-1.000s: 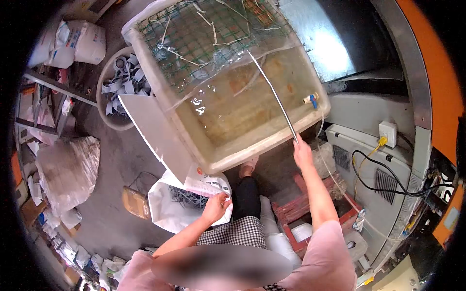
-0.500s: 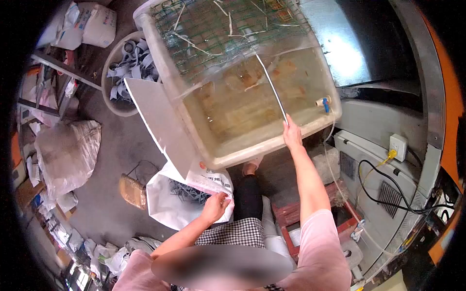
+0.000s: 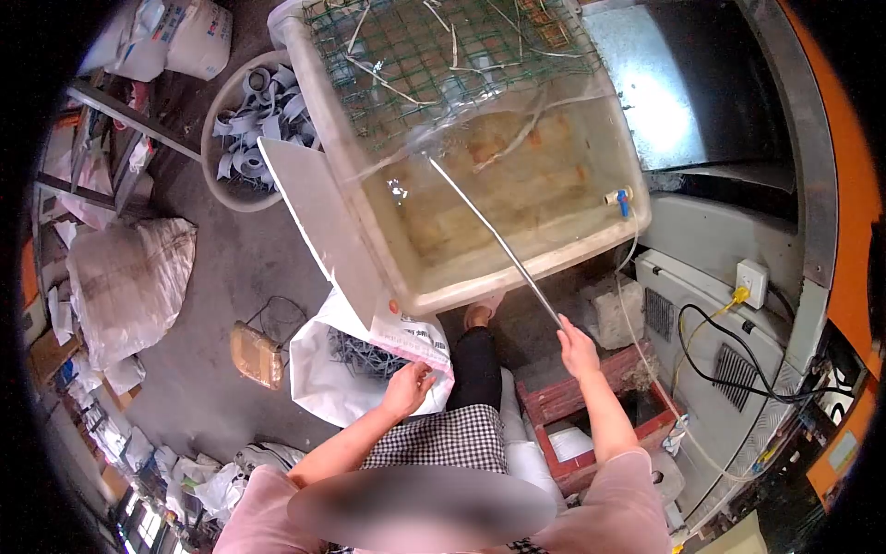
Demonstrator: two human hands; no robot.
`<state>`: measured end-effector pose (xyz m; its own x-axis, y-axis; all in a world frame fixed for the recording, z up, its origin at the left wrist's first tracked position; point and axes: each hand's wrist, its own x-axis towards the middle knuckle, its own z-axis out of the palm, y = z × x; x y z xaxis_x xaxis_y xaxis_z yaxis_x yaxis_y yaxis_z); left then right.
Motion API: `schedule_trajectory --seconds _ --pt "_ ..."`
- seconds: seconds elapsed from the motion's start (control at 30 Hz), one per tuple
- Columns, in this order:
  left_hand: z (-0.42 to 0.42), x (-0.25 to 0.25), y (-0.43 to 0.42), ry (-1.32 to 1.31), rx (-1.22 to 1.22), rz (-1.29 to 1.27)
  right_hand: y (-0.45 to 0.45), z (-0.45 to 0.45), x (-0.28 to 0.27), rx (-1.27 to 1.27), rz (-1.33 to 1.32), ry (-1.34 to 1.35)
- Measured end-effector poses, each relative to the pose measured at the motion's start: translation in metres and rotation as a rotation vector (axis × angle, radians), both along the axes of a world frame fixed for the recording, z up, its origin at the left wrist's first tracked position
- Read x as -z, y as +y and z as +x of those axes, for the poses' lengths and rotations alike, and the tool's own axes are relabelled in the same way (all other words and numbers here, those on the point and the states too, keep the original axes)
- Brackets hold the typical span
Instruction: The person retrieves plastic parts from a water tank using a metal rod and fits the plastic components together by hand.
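My right hand [image 3: 579, 349] is wrapped round one end of a long thin metal rod [image 3: 498, 242]. The rod slants up and left across the front rim of a big pale plastic tub [image 3: 480, 294]; its far tip reaches the murky water [image 3: 452, 222]. My left hand [image 3: 406, 390] is closed, fingers curled, at the printed edge of a white woven sack [image 3: 318, 383]. Whether it pinches the sack or some small thing is hidden. Thin grey strips [image 3: 365, 354] lie inside the sack mouth. A green wire mesh [image 3: 415, 65] covers the tub's far part, with pale strands on it.
A pale board [image 3: 309, 212] leans along the tub's left side. Behind it stands a round bin [image 3: 210, 166] of grey curled pieces. To the right are a blue-handled tap [image 3: 622, 201], grey cabinet [image 3: 711, 323], cables [image 3: 738, 388] and red frame [image 3: 554, 448].
My right hand has moved down and toward me, and the rod's far tip has swung left. My left hand stays at the sack's edge. The view has shifted slightly.
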<state>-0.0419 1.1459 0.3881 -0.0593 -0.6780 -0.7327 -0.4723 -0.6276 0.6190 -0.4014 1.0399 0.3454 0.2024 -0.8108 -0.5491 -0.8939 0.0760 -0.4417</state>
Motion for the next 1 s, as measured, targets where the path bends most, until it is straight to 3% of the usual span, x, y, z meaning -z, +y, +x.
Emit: schedule_trajectory --seconds 0.33,0.53,0.6,0.77,0.93,1.0 --pt "0.012 -0.001 0.0 -0.023 -0.068 0.016 -0.058 0.039 0.061 0.149 -0.079 -0.017" --pt "0.013 0.012 0.007 -0.072 -0.084 0.047 -0.156 0.074 0.104 0.19 -0.042 0.075" --pt "0.01 0.014 0.007 -0.083 -0.083 0.035 -0.181 0.091 0.125 0.198 -0.188 -0.003" --pt "0.002 0.015 0.0 -0.071 -0.142 0.06 -0.24 0.145 0.151 0.256 -0.246 -0.115" --pt "-0.005 0.023 -0.007 -0.092 -0.096 0.003 -0.223 0.148 0.166 0.298 -0.314 -0.181" --pt "-0.007 0.017 -0.017 -0.063 -0.1 0.026 -0.187 0.125 0.142 0.289 -0.137 -0.131"
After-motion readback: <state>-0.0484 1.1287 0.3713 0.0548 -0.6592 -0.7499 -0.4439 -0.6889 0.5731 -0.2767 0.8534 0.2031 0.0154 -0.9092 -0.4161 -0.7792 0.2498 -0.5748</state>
